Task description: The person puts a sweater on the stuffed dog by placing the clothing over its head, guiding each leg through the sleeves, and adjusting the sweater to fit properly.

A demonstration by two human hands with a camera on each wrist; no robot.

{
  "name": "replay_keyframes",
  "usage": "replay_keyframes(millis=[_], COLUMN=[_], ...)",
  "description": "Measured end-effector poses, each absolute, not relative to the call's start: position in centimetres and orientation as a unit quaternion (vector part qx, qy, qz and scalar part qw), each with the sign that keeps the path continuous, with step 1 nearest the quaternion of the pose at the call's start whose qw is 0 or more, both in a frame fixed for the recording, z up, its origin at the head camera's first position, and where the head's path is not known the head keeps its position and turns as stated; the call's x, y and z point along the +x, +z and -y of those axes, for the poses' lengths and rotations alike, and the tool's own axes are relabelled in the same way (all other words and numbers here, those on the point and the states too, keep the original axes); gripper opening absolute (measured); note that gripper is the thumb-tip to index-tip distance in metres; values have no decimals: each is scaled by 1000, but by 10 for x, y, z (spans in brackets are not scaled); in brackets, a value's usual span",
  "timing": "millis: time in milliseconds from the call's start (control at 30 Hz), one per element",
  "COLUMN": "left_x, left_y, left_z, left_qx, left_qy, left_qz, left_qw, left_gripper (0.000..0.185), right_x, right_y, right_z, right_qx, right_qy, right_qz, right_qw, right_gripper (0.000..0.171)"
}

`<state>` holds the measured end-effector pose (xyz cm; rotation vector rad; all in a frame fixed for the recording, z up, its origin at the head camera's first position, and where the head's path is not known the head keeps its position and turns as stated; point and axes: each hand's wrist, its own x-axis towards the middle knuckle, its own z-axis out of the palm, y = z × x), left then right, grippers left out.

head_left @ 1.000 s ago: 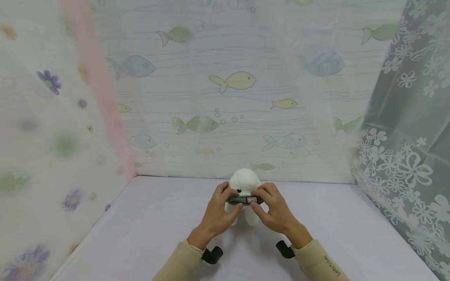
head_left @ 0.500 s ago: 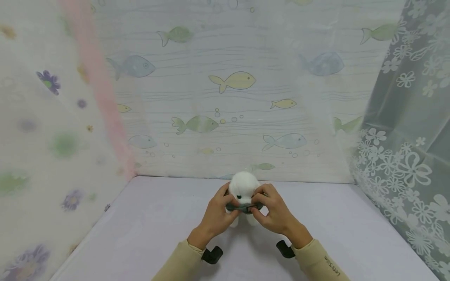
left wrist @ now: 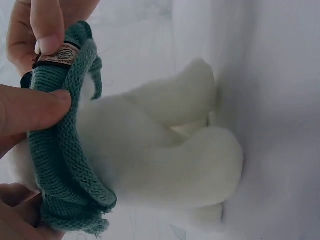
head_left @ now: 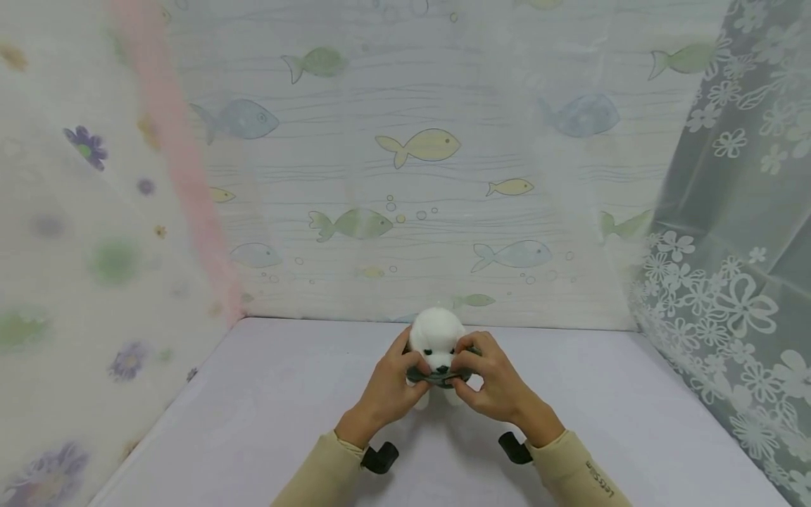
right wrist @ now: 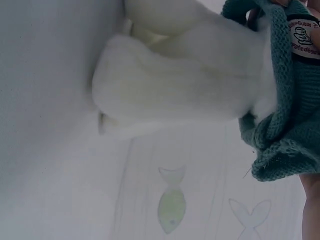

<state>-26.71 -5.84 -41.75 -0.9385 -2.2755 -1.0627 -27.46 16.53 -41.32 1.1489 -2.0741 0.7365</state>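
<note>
while the white plush dog (head_left: 437, 331) faces six o'clock, left hand (head_left: 386, 387) at eight and right hand (head_left: 500, 384) at four pinch the teal knit garment (left wrist: 57, 147).

Dark lettering (head_left: 599, 479), apparently "LetsSlim", stands on the beige right sleeve (head_left: 573, 461), well behind the fingers of the right hand (head_left: 498, 377). At the right thumb (left wrist: 47, 30), a black-edged label (right wrist: 302, 37) on the teal knitted garment (right wrist: 306, 95) bears an emblem between two printed lines, partly covered and illegible.
</note>
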Motion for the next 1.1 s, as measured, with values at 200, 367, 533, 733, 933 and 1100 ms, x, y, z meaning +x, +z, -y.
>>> replay_keyframes(millis=[200,367,533,733,933,1100], left_x=[-269,-269,-271,-273,-270,-262], left_y=[-419,-420,-427,-431,-428,-417], left_z=[59,58,57,54,51,48], left_qx=[-336,-317,-292,-294,-293,-300], left_qy=[-376,-368,-354,-346,-347,-363], left_qz=[825,829,847,841,835,824], left_qw=[255,276,267,295,310,317], left_gripper=[39,52,67,68,65,62], right_x=[-278,-279,-279,-282,-279,-274], right_y=[-414,-416,-421,-427,-427,-419], right_z=[-166,-165,-164,-160,-156,-155], right_qx=[427,397,366,356,346,356], right_qy=[293,282,282,307,310,314], right_qz=[782,798,819,818,814,801], right_qw=[347,356,341,332,349,364], right_gripper=[27,49,63,65,59,55])
